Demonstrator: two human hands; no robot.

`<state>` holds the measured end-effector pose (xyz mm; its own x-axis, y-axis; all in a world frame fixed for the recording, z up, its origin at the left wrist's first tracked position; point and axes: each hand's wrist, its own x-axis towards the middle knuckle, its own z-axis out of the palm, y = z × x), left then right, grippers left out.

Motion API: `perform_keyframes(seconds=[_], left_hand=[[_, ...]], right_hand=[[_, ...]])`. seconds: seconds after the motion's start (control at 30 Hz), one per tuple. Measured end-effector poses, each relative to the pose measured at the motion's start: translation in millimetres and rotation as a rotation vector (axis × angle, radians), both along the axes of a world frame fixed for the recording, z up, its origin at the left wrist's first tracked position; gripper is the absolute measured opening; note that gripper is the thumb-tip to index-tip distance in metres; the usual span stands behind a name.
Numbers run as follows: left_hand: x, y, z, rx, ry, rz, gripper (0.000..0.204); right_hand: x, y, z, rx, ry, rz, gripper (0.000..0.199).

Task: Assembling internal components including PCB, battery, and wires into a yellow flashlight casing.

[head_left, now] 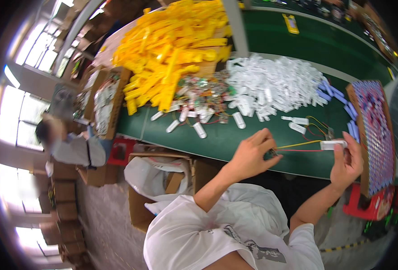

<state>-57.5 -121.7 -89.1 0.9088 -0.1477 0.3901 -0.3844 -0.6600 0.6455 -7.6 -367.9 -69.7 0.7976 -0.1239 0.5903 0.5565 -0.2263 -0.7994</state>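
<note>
My left hand [252, 154] pinches a small dark circuit board [271, 155] above the green table's near edge. Yellow and red wires [298, 146] run from that board to a small white plastic casing [333, 144], which my right hand [348, 163] holds by its end. Both hands hover just over the green table [217, 139], a little apart, with the wires stretched between them.
A heap of white casings [271, 85] lies behind the hands, a pile of wired boards [199, 92] to its left, and a big heap of yellow parts [172, 45] beyond. A tray of small round cells [374, 130] stands at the right. Cardboard boxes [163, 180] and another person [68, 144] are at the left.
</note>
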Motion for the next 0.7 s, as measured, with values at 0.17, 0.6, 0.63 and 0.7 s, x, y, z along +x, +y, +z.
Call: perform_keyframes(seconds=[0.17, 0.6, 0.63, 0.7], left_hand=[[-9.2, 4.4, 4.7, 0.059, 0.077, 0.061, 0.025], [58.5, 172.0, 59.2, -0.522, -0.075, 0.399, 0.021], [80.8, 211.5, 59.1, -0.263, -0.126, 0.662, 0.022], [101.7, 283.1, 37.2, 0.261, -0.048, 0.855, 0.038]], right_hand=[[3.1, 10.4, -34.3, 0.267, -0.022, 0.215, 0.037], [-17.1, 67.4, -47.7, 0.729, -0.193, 0.262, 0.025], [-22.3, 65.7, -54.5, 0.633, -0.213, 0.287, 0.023], [-33.4, 75.5, -48.0, 0.604, -0.171, 0.245, 0.024]])
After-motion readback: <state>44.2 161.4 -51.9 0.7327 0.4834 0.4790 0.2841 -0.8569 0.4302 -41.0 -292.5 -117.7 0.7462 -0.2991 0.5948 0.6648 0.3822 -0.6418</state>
